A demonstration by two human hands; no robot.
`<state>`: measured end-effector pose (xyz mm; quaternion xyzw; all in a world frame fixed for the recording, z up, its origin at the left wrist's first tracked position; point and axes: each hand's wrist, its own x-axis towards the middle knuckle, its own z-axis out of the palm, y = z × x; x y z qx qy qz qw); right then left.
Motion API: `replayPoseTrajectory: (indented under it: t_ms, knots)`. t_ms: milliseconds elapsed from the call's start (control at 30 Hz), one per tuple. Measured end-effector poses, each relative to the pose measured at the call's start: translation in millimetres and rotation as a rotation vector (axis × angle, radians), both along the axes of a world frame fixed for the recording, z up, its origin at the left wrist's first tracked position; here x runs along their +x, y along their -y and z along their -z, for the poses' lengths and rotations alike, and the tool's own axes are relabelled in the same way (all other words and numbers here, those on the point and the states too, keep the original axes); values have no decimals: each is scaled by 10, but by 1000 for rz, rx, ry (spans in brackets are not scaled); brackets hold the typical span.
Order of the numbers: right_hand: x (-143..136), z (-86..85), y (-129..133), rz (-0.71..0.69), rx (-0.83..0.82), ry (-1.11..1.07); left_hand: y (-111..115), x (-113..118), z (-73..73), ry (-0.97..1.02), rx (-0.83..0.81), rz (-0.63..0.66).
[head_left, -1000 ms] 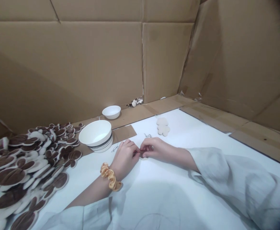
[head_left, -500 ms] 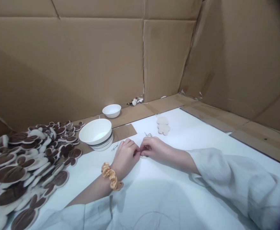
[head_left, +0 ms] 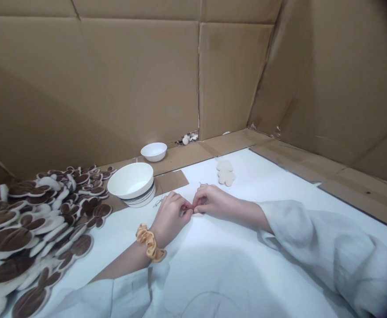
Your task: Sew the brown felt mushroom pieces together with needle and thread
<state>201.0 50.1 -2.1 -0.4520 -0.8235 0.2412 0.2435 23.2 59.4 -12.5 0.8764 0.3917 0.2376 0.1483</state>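
My left hand, with a yellow scrunchie at its wrist, is closed in a pinch. Its fingertips meet those of my right hand, which is pinched too. A small pale flat piece shows just under the joined fingertips; most of it is hidden by the fingers. Beyond my right hand lie pale flower-shaped cutouts, seemingly stacked or overlapping. Thin dark thread lies on the white board by my left hand, and a little more shows behind my right.
To the left spreads a heap of brown-and-white plush pieces. A stack of white bowls stands beside it, with a smaller white bowl behind. Cardboard walls enclose the back and right; small bits poke through a gap at the base.
The view has shifted slightly. Both hands stay together in nearly the same spot, fingertips pinched, with only small finger movement.
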Motion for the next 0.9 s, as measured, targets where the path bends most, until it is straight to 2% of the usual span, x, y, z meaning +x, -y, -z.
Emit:
replayPoseTrajectory:
  t_ms: [200,400,467,567,633,900]
  knots:
    - [-92,39,105,136,101,111,9,27,-3,-12,-34,-45]
    - [-149,-9,116,87,109,242,107,-2,-62,40,-82,-63]
    - [-149,-31,118,68,92,214,116,-63,-74,125,-51,-116]
    - [-139,-59,131,45,65,141,98,-209,-76,269,57,-275]
    - [-133,-66,145,47,39,97,90,-317,-67,291,115,-353]
    - [-160,-20,171,100,31,50,168,-540,-46,259,163,-402]
